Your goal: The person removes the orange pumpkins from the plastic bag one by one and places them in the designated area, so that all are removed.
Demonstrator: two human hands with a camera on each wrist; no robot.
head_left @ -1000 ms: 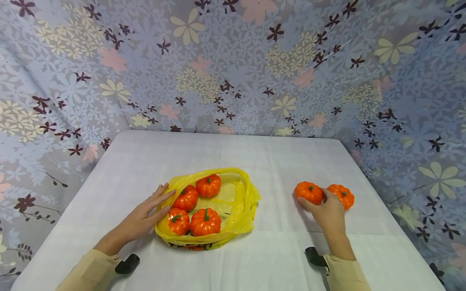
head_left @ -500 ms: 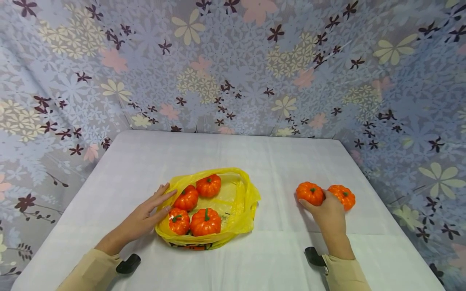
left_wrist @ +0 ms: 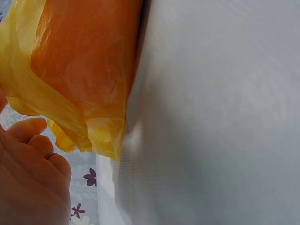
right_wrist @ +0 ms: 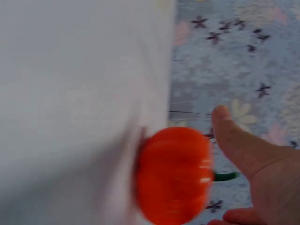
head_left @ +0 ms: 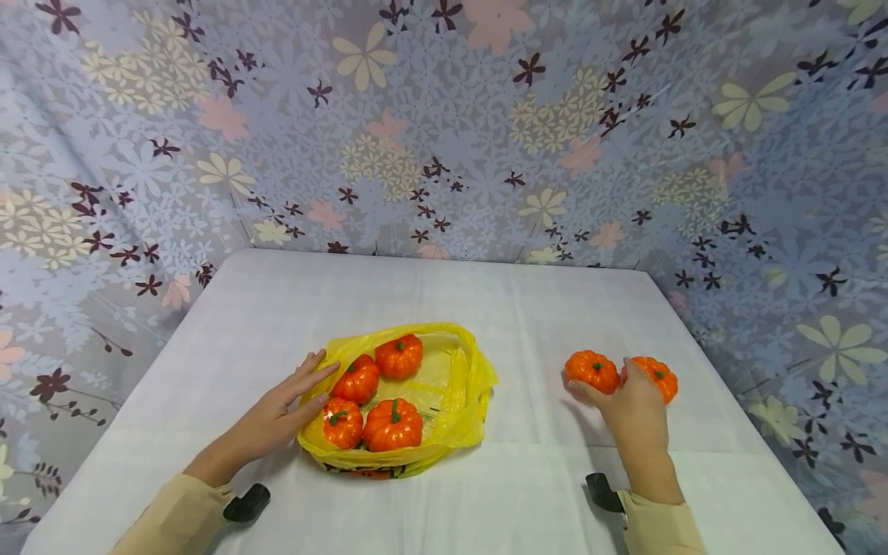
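The right hand [head_left: 627,405] curls its fingers round a small orange toy pumpkin [head_left: 592,371] at the right of the white-clothed table [head_left: 444,293]; whether it is lifted off the cloth cannot be told. A second orange pumpkin [head_left: 657,376] sits just beside it, further right. The left hand [head_left: 280,408], fingers spread and straight, rests against the left rim of a crumpled yellow plastic bag [head_left: 465,385] holding four orange pumpkins [head_left: 391,424], at the table's near middle.

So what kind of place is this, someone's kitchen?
Probably not: it looks like a staged recording corner. A floral cloth backdrop surrounds a white-covered table, bearing only small pumpkins and a yellow plastic bag.
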